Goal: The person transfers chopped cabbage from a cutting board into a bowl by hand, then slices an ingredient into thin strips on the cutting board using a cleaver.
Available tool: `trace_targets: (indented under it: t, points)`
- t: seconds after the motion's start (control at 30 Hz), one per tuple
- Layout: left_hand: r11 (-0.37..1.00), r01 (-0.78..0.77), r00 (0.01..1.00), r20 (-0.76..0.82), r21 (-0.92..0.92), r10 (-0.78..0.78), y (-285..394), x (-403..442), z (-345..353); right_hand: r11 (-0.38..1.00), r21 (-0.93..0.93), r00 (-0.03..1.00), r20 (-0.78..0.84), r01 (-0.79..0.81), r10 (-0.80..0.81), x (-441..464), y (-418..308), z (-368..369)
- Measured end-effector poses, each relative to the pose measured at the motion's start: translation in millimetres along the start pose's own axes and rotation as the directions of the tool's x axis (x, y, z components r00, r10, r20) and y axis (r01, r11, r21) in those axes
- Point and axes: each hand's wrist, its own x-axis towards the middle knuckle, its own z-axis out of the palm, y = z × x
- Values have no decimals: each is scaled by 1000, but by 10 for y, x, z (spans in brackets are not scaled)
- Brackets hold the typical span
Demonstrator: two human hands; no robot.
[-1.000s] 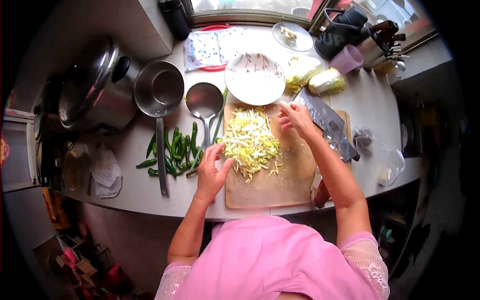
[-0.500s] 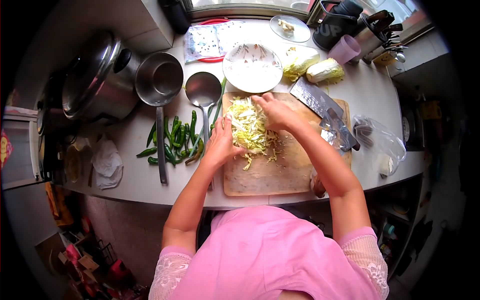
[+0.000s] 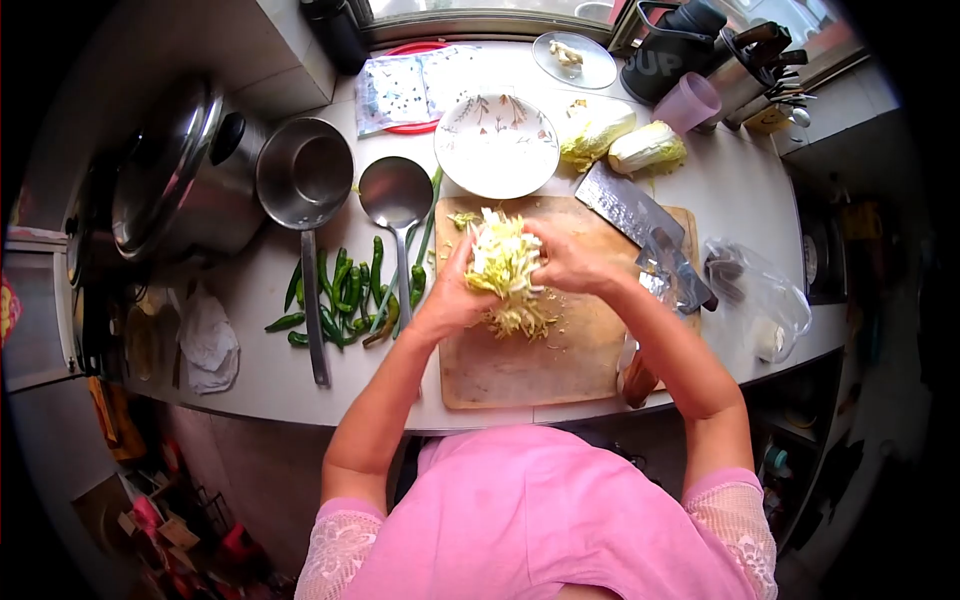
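Shredded napa cabbage (image 3: 502,256): one heap, grasped between the fingers of left hand (image 3: 456,292) and right hand (image 3: 566,262), above wooden cutting board (image 3: 530,365). Floral bowl (image 3: 497,150): just beyond, on table (image 3: 400,385).

Single view, worn on head. Looks from above near side of chopping board (image 3: 530,365), facing forward and steeply down. Board sits close, around middle of view. Wide, dark-rimmed coverage: window (image 3: 490,24) beyond board at top, lidded pot (image 3: 200,200) far left of board, wearer's pink shirt (image 3: 540,510) nearest, below board.
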Motion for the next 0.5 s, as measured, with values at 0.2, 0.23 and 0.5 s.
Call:
trace_targets:
  t: [0.2, 0.23, 0.5]
  points:
    - [971, -39, 999, 5, 234, 38, 773, 835, -178, 993, -107, 992, -111, 54, -66, 597, -538, -544]
    - [965, -14, 1000, 8, 262, 12, 789, 1003, -241, 996, -91, 996, -87, 13, -21, 740, -574, -636]
    - [313, -216, 893, 57, 925, 445, 453, 1465, -359, 618, -785, 928, -212, 25, -306, 1074, -267, -905]
